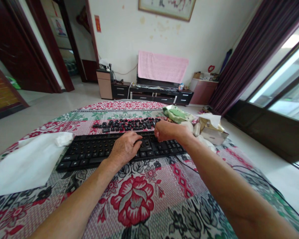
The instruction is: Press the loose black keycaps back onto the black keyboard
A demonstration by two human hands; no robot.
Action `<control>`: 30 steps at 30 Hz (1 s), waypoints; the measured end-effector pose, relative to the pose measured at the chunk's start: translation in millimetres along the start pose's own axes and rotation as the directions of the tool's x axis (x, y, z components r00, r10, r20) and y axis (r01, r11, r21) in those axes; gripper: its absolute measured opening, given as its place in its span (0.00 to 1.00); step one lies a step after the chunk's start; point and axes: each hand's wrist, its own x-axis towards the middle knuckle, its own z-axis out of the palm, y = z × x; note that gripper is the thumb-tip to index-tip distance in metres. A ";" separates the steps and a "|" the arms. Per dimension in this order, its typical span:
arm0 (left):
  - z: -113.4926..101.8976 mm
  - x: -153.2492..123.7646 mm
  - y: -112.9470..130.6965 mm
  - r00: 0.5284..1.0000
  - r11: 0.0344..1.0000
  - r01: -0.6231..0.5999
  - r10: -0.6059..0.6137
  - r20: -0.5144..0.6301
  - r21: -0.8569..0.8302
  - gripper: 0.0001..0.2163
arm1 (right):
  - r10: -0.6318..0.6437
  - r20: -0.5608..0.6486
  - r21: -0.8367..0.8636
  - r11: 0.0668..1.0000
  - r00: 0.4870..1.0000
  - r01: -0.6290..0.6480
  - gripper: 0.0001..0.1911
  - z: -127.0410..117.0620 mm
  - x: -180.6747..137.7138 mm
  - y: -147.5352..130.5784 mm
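A black keyboard (89,151) lies on the flowered tablecloth, many of its left-side key positions lacking caps. My left hand (126,146) rests on its middle, fingers curled. Thumb and forefinger point right, close together, with something dark between them that I cannot make out. My right hand (161,130) is closed over the keyboard's upper right part; its fingertips point down and what they hold, if anything, is hidden. Behind the keyboard spreads a row of loose black keycaps (127,124), and the right hand is near its right end.
White cloth or paper (27,162) lies at the left. A green packet (178,114) and a tissue box (210,131) stand at the right, beside my right forearm. A black cable (261,177) runs over the tablecloth (139,199). Farther off stands a low TV cabinet (149,96).
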 end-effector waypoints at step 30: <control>23.8 19.0 23.0 0.972 0.971 -0.145 0.105 0.209 0.191 0.18 | -0.128 -0.106 0.308 0.939 0.986 0.155 0.11 33.6 -2.9 40.3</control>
